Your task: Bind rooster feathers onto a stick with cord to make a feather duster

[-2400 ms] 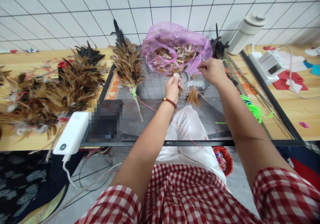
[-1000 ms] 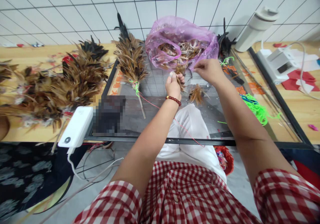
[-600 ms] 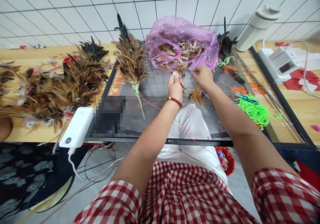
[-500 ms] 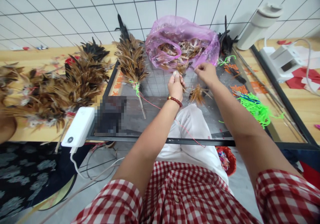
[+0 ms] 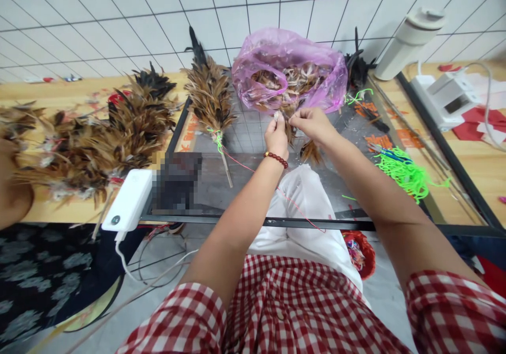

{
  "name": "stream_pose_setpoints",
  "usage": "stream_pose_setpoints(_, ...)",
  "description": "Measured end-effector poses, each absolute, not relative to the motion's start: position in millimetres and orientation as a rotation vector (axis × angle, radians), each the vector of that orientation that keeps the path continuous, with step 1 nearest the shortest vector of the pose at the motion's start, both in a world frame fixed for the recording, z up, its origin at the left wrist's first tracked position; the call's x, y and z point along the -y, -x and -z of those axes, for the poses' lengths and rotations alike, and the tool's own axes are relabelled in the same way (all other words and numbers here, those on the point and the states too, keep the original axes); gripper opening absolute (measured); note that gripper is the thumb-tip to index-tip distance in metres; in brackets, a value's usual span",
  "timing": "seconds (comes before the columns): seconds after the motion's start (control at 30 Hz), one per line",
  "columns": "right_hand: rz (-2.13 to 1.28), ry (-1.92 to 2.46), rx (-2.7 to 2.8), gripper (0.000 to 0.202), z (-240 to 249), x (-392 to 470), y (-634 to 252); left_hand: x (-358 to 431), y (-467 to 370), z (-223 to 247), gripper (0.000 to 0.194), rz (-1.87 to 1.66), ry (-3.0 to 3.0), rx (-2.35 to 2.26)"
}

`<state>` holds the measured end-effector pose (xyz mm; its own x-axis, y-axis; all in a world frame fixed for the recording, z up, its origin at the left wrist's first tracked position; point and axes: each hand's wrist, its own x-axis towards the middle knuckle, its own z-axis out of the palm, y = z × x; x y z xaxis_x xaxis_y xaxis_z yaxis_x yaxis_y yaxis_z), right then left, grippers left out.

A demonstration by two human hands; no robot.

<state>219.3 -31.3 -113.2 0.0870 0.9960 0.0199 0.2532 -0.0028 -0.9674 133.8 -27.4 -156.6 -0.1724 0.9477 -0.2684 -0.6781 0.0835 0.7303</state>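
Observation:
My left hand [image 5: 277,136], with a beaded bracelet at the wrist, is closed on a small bunch of brown feathers [image 5: 291,132], whose pale quill ends stick up past the thumb. Right beside it, my right hand [image 5: 315,125] pinches at the same bunch; whether it grips a single feather cannot be made out. Just behind both hands lies a purple plastic bag [image 5: 282,41] full of loose feathers. Partly behind my right wrist, another tuft of brown feathers [image 5: 311,152] rests on the dark board [image 5: 245,169]. To the left is a feather duster [image 5: 209,93] on a thin stick.
Green cords [image 5: 407,177] and a white bottle [image 5: 411,42] are on the right. More feather bundles [image 5: 130,127] and a white power bank [image 5: 127,200] sit left, near another person's arm [image 5: 13,190]. A red thread [image 5: 241,165] crosses the board.
My right hand has moved left from the bag's front edge to the feathers in my left hand. My left hand stays nearly in place.

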Motion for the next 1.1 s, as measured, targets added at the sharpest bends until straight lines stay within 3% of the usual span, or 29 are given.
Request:
stream_pose_setpoints(0.17, -0.923, 1.504, 1.613, 0.021, 119, 18, -246, 31, -137, 150, 0.02, -1.472, -0.392, -0.903)
stream_pose_setpoints(0.27, -0.557, 1.639, 1.899, 0.01, 116, -3, -272, 32, -138, 147, 0.028, -1.456, -0.32, -0.901)
stream_pose_setpoints(0.37, -0.039, 1.768, 2.102, 0.035, 116, -27, -282, 33, -138, 143, 0.032, -1.464, -0.276, -0.864)
stream_pose_setpoints(0.43, 0.068, 1.765, 2.269, 0.046, 118, -40, -278, 33, -137, 141, 0.034, -1.461, -0.271, -0.85)
stream_pose_setpoints(0.57, 0.146, 1.767, 2.401, 0.038, 117, -49, -268, 35, -134, 139, 0.036, -1.45, -0.255, -0.838)
stream_pose_setpoints(0.93, -0.361, 1.734, 1.609, 0.007, 113, 12, -322, 35, -134, 135, 0.036, -1.453, -0.211, -0.819)
stream_pose_setpoints(1.1, -0.487, 1.696, 1.325, 0.005, 123, 11, -323, 36, -134, 132, 0.041, -1.467, -0.227, -0.801)
